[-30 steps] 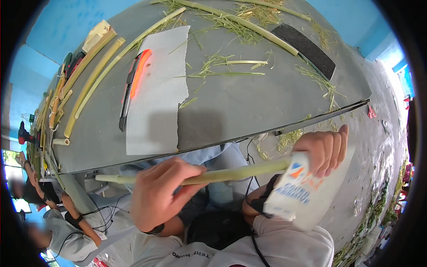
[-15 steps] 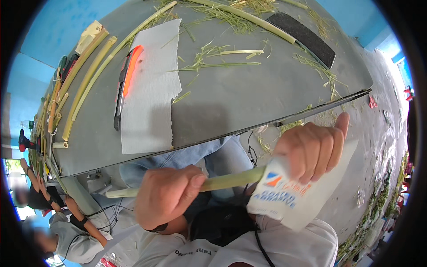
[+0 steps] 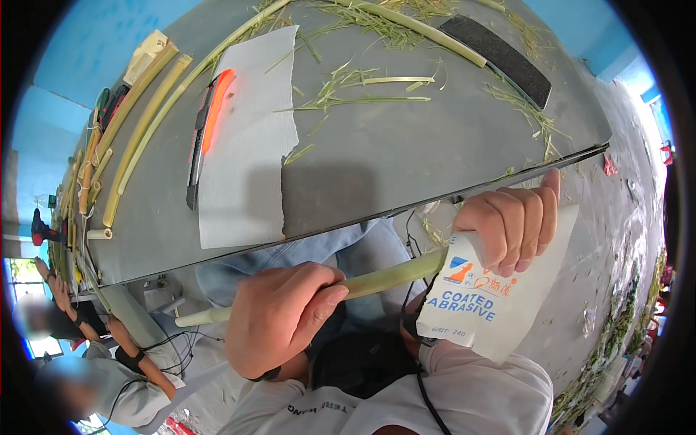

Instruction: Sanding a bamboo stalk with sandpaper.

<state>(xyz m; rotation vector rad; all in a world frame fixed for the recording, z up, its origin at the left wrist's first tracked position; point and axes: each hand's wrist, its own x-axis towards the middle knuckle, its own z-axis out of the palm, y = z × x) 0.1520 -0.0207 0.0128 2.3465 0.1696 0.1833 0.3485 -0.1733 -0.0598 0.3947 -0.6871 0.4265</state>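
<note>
A pale green bamboo stick [image 3: 395,279] lies across my lap in front of the table edge. My left hand [image 3: 283,319] is closed around its middle, and the thinner end sticks out to the left. At the stick's right end, my right hand [image 3: 507,225] grips a sheet of sandpaper [image 3: 464,308], its printed white backing facing up. The sandpaper and fingers hide that end of the stick; a loose flap hangs below my knuckles.
On the grey table [image 3: 348,170] are a torn white sheet [image 3: 250,138], an orange-and-black utility knife [image 3: 210,134], green shavings [image 3: 348,101] and a black abrasive strip [image 3: 500,61]. Bamboo poles [image 3: 148,134] lie at the left. Two people [image 3: 119,384] sit at lower left.
My right hand and the sandpaper have shifted slightly up, and the sheet has turned so its print shows more fully. My left hand still grips the bamboo stick in nearly the same place.
</note>
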